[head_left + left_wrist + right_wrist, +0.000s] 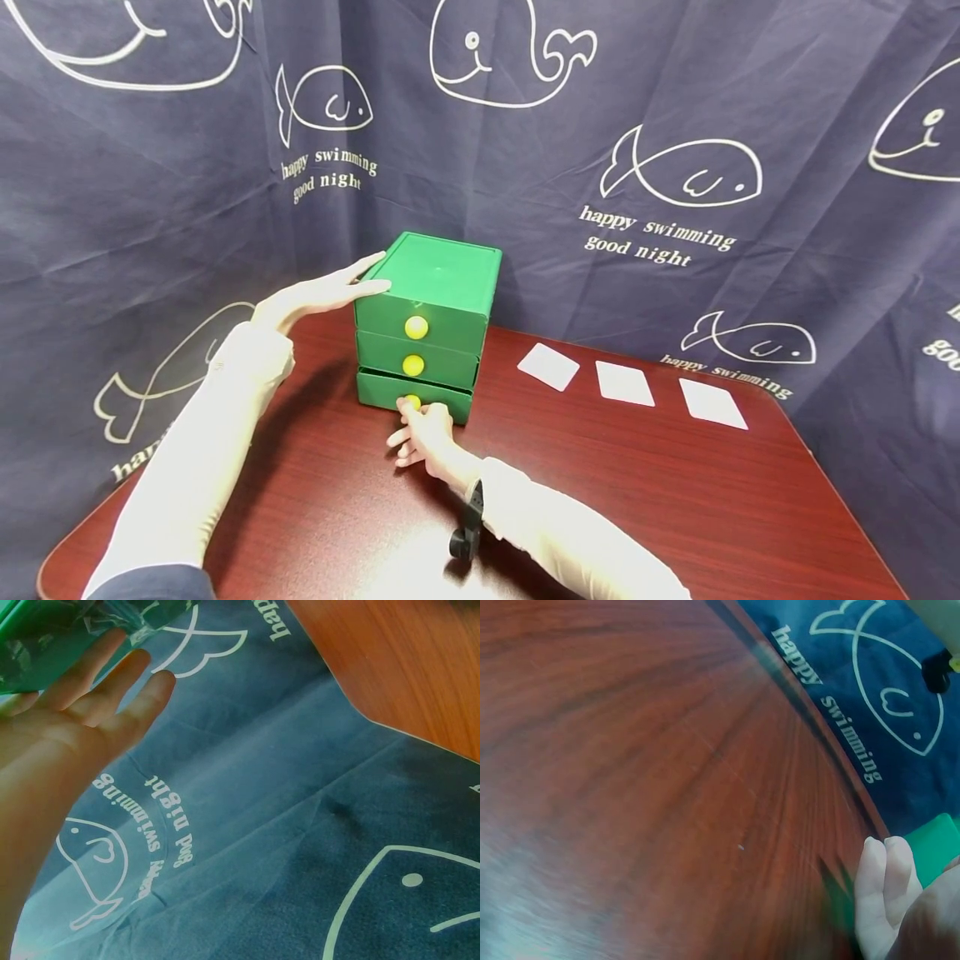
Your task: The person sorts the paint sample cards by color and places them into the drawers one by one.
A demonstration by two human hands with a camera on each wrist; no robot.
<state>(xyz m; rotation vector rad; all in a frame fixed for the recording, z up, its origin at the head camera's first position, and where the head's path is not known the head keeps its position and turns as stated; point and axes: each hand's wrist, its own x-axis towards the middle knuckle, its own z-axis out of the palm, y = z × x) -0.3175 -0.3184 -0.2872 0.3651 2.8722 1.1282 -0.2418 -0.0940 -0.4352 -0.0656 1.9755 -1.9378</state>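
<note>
Green plastic 3-drawer unit (442, 271) stands on the red-brown tabletop (600, 475), left of ctr, near the navy curtain (517, 175). Top drawer (381, 315) sits flush; mid drawer (378, 348) looks approx. flush too. Bottom drawer (381, 390) juts fwd a bit, w/ a dark gap along its upper edge; can't tell what's inside (the slit's too narrow to see into). Each front has one round yellow knob: top knob (416, 327), mid knob (413, 365), and bottom knob (413, 402), the last partly hidden by fingers.

R hand (427, 433) is at the bottom drawer, forearm coming in from lower R. Its grip is nearly closed, thumb + index pinching the bottom knob; other fingers loosely spread below it. Black wrist cam (467, 533) hangs at the R wrist.

L hand (318, 298) reaches up from lower L, fingers extended against the unit's upper L side, thumb over the top edge; grip spread wide, touching only. 3 white cards (625, 383) lie in a row on the tabletop, R of the unit, well apart from both hands.
</note>
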